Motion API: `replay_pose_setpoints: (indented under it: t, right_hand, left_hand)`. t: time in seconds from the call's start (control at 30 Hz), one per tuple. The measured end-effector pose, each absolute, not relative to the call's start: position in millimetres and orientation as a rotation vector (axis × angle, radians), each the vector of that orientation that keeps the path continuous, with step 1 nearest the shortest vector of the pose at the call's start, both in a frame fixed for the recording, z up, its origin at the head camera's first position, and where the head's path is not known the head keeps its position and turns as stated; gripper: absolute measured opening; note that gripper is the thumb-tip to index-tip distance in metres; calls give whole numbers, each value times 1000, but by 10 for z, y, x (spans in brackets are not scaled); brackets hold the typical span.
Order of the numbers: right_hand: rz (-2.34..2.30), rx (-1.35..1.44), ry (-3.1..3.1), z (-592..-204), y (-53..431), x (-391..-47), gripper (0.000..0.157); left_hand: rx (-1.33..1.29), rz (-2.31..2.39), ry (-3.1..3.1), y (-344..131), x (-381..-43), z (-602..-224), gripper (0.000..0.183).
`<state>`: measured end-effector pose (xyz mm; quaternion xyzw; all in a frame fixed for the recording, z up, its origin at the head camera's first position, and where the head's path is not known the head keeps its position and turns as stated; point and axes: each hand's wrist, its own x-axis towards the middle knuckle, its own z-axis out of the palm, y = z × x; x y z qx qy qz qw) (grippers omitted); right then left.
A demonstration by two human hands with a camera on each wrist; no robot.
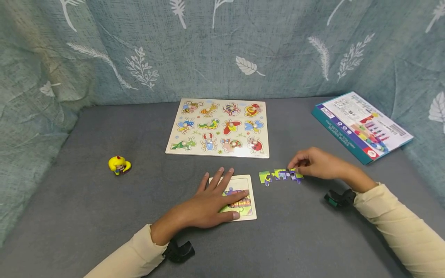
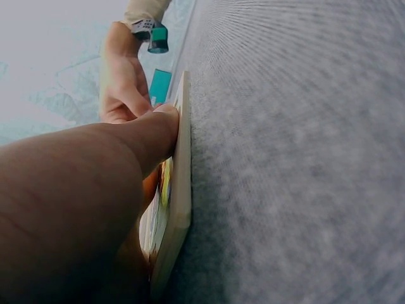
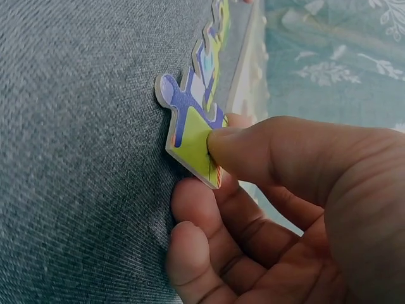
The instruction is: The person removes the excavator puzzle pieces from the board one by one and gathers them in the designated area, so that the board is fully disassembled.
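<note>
A small square jigsaw board (image 1: 253,208) with a pale wooden rim lies on the grey surface, partly filled with colourful pieces. My left hand (image 1: 208,204) rests across it with fingers spread, covering its left part; in the left wrist view the thumb (image 2: 161,130) is at the board's edge. To the right, my right hand (image 1: 320,164) pinches a green and purple jigsaw piece (image 3: 186,136) between thumb and fingers, low over the surface. Beside that piece, more loose jigsaw pieces (image 1: 265,177) lie in a short row. The right hand's other fingers are curled beneath the thumb.
Behind the hands lies a larger wooden insect peg puzzle (image 1: 196,151). A teal and white box (image 1: 365,123) sits at the back right. On the left stands a small yellow-haired toy figure (image 1: 119,165). A leaf-patterned cloth (image 1: 222,50) hangs along the back.
</note>
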<state>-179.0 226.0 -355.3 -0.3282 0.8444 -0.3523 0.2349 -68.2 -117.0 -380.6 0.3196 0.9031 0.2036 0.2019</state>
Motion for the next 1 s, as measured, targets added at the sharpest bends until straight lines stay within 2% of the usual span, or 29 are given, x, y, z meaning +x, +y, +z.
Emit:
replay_pose_setpoints:
  t: [1.0]
  right_hand:
    - [-845, -924, 2445, -3588, 2243, -1792, 17]
  left_hand:
    - [883, 569, 2520, -1169, -672, -3811, 60]
